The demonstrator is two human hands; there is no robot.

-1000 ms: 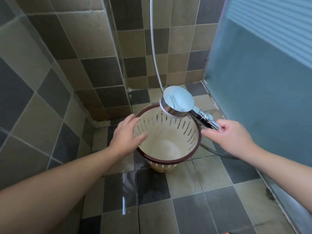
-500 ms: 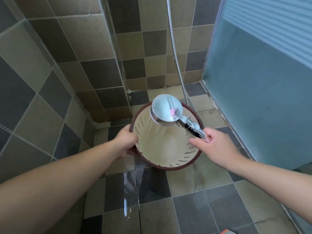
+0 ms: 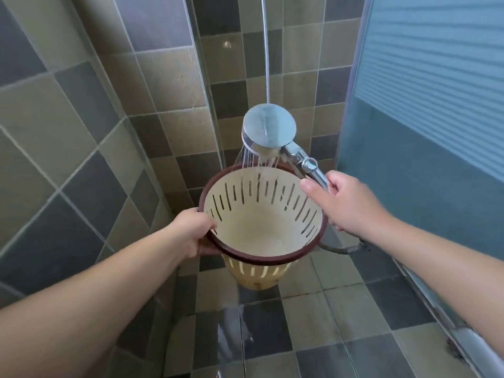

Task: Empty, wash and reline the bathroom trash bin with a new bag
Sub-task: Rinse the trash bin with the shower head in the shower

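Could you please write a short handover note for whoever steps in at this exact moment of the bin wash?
Left hand grips the brown rim of the trash bin, held off the tiled floor and tipped toward the camera.
Right hand holds the handle of the shower head, which sprays water onto the bin's far rim.
Done: bin is empty, no bag inside; rinsing is under way.
Left: finish rinsing, drain, fit a new bag. No bag is in view.

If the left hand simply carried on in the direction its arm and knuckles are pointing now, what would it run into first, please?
It already meets it: the left hand grips the dark rim of the bin. Pushed on up and rightward, it would probably press into the bin's slotted wall and cross the mouth toward the right hand; depth is unclear.
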